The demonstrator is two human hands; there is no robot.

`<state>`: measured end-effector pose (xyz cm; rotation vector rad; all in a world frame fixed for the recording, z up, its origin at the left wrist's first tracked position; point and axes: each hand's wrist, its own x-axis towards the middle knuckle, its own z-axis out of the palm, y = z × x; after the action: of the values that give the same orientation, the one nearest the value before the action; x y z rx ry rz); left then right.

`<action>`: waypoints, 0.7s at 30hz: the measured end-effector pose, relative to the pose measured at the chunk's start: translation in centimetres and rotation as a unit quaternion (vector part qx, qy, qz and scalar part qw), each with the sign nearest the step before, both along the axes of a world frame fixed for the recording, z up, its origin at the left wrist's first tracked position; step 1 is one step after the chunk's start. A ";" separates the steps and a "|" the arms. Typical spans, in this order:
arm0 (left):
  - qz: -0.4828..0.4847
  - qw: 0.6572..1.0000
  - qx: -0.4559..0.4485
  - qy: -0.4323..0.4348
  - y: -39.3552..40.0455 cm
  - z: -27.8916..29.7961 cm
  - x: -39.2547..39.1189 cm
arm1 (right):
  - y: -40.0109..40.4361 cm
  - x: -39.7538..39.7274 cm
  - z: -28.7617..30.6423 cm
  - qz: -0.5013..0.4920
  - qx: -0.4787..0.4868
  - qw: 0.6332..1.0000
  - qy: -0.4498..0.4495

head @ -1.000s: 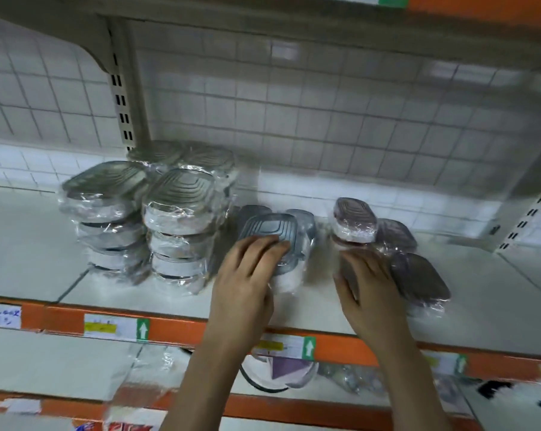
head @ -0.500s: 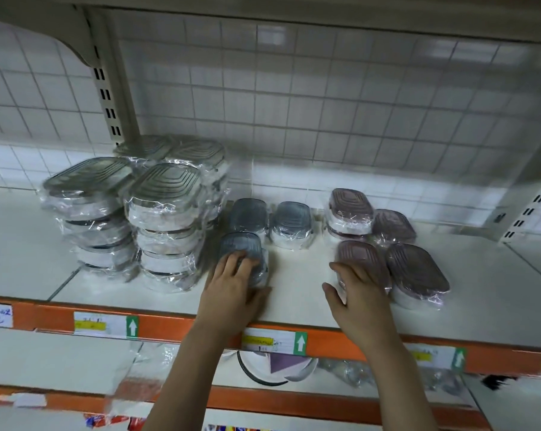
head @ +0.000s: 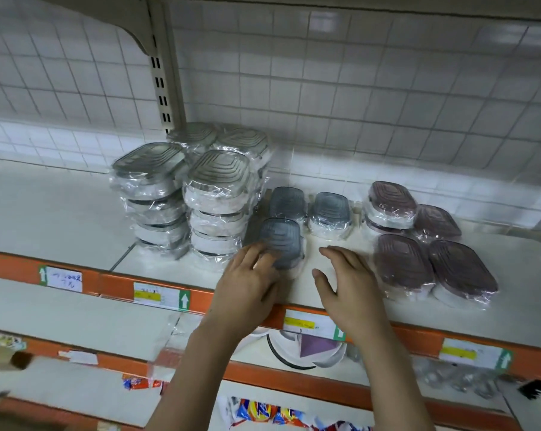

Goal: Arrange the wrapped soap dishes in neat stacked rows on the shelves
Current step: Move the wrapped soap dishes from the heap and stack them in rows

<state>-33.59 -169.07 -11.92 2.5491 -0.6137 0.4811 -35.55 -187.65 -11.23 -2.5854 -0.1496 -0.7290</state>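
Observation:
Plastic-wrapped soap dishes sit on a white shelf (head: 60,213). Tall stacks of green-lidded dishes (head: 216,185) stand at the left. Three grey-lidded dishes lie in the middle; my left hand (head: 250,281) rests its fingers on the front grey dish (head: 281,241). The other two grey dishes (head: 330,213) sit behind it. Several brown-lidded dishes (head: 401,262) lie at the right, one pair stacked at the back. My right hand (head: 347,284) hovers with fingers spread over the bare shelf between the grey and brown dishes, holding nothing.
An orange shelf edge (head: 113,284) with price labels runs along the front. A tiled wall and a slotted upright (head: 165,88) stand behind. Lower shelves hold a wrapped plate (head: 306,349) and colourful packets (head: 263,412).
My right hand has left the front brown dish and moved left over bare shelf. My left hand has stayed on the front grey dish. The camera has shifted.

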 end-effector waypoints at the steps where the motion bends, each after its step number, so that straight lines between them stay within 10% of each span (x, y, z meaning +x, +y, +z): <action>1: -0.002 1.000 -0.016 -0.011 0.8 0.1 -0.6 | 1.2 -0.1 0.0 0.010 -0.002 1.000 -0.003; 21: 0.214 0.976 0.019 0.013 35.6 -2.9 -5.9 | 35.5 -1.4 -1.9 0.152 0.002 0.988 0.006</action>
<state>-39.45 -133.48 -14.86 2.7230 -0.0551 0.5802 -36.99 -152.13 -13.15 -2.4841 -0.5256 -0.5988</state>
